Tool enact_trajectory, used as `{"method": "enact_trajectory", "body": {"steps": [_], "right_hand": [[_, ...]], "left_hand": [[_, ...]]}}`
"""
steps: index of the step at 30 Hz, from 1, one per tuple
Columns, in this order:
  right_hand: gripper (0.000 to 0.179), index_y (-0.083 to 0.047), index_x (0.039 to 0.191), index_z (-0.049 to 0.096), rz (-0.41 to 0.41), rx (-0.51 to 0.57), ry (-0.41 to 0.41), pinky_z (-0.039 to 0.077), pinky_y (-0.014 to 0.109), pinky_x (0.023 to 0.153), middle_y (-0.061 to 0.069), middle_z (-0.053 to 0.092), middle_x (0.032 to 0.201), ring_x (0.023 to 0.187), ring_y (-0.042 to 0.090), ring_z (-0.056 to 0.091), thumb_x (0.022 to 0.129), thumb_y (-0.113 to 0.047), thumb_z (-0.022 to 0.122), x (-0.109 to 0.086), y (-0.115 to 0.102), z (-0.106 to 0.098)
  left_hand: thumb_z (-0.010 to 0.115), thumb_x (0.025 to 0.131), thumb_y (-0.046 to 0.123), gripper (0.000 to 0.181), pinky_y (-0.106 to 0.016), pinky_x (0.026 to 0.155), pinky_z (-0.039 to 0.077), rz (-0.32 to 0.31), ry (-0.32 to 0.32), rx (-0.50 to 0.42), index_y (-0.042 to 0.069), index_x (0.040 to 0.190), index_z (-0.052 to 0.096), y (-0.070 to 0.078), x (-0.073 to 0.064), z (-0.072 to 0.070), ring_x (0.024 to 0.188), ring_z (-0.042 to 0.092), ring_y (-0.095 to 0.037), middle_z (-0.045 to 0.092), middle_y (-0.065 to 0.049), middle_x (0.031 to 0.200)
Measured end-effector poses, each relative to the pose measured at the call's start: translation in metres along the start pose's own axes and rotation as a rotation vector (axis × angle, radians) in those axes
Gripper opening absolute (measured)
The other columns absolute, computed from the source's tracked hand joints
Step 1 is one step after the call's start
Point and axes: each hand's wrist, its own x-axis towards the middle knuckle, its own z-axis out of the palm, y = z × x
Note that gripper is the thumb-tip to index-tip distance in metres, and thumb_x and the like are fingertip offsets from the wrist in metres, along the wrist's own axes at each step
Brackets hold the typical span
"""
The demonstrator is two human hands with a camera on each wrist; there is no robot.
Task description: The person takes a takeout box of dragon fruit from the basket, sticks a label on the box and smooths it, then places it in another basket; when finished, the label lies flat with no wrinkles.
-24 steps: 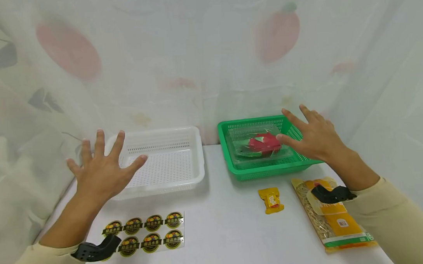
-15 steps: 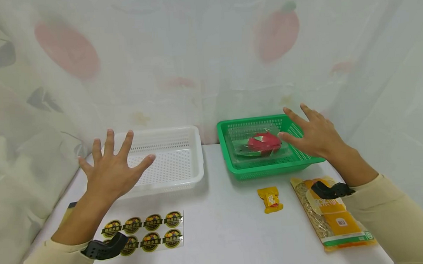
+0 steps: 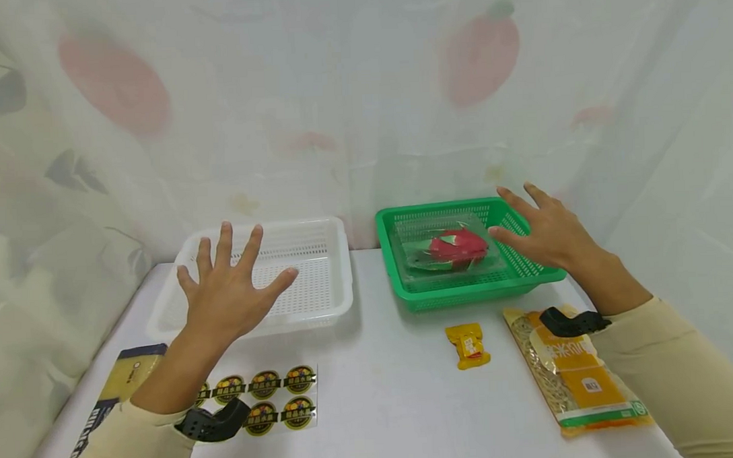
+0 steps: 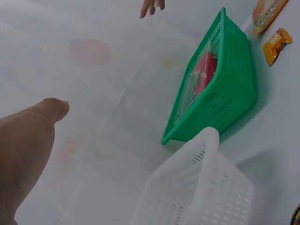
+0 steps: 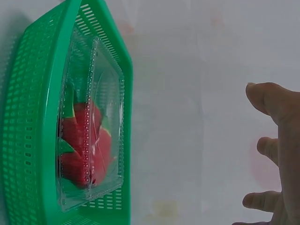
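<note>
My left hand hovers with spread fingers over the front left part of a white plastic basket, holding nothing. In the left wrist view only its thumb shows. Above the right side of a green basket hangs my right hand, its fingers apart and nothing in them. Inside the green basket lies a clear plastic clamshell box with a red dragon fruit in it. The right wrist view shows the box closed around the fruit.
A sheet of round fruit stickers lies before the white basket. Further left is a dark blue and tan package, partly behind the left forearm. A small yellow packet and a larger orange-yellow food bag lie before the green basket.
My left hand has moved right across the white basket, uncovering the dark blue and tan package at the left. The right hand has shifted only slightly right.
</note>
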Motion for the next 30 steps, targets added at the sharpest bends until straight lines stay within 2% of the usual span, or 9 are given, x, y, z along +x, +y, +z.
{"method": "enact_trajectory", "body": {"steps": [9, 14, 25, 30], "right_hand": [[0.078, -0.018, 0.155, 0.02, 0.015, 0.109, -0.022, 0.02, 0.076, 0.094, 0.032, 0.014, 0.151, 0.13, 0.06, 0.02, 0.093, -0.05, 0.056, 0.004, 0.015, 0.009], [0.078, -0.019, 0.155, 0.02, 0.01, 0.146, -0.014, 0.018, 0.075, 0.095, 0.031, 0.015, 0.152, 0.131, 0.058, 0.02, 0.093, -0.05, 0.056, 0.009, 0.021, 0.014], [0.076, -0.018, 0.155, 0.02, 0.032, 0.208, -0.027, 0.018, 0.075, 0.095, 0.033, 0.018, 0.15, 0.132, 0.057, 0.021, 0.095, -0.05, 0.052, 0.015, 0.032, 0.025], [0.077, -0.019, 0.156, 0.018, 0.055, 0.246, -0.065, 0.014, 0.073, 0.099, 0.028, 0.019, 0.153, 0.136, 0.051, 0.017, 0.095, -0.051, 0.052, 0.018, 0.035, 0.031]], "left_hand": [[0.035, 0.081, 0.083, 0.096, -0.076, 0.096, -0.001, 0.035, -0.016, -0.028, 0.025, 0.156, 0.016, 0.021, 0.005, 0.014, 0.14, -0.005, -0.048, -0.005, -0.016, 0.159], [0.034, 0.082, 0.083, 0.096, -0.075, 0.098, 0.002, 0.062, -0.009, -0.041, 0.025, 0.156, 0.018, 0.031, 0.008, 0.023, 0.14, -0.002, -0.048, -0.002, -0.017, 0.159], [0.031, 0.082, 0.084, 0.095, -0.07, 0.102, 0.01, 0.093, -0.037, -0.055, 0.025, 0.156, 0.018, 0.05, 0.01, 0.041, 0.141, 0.0, -0.047, -0.002, -0.016, 0.159], [0.031, 0.081, 0.084, 0.095, -0.068, 0.103, 0.013, 0.108, -0.043, -0.041, 0.025, 0.156, 0.019, 0.062, 0.01, 0.048, 0.141, 0.002, -0.046, 0.0, -0.015, 0.16]]}}
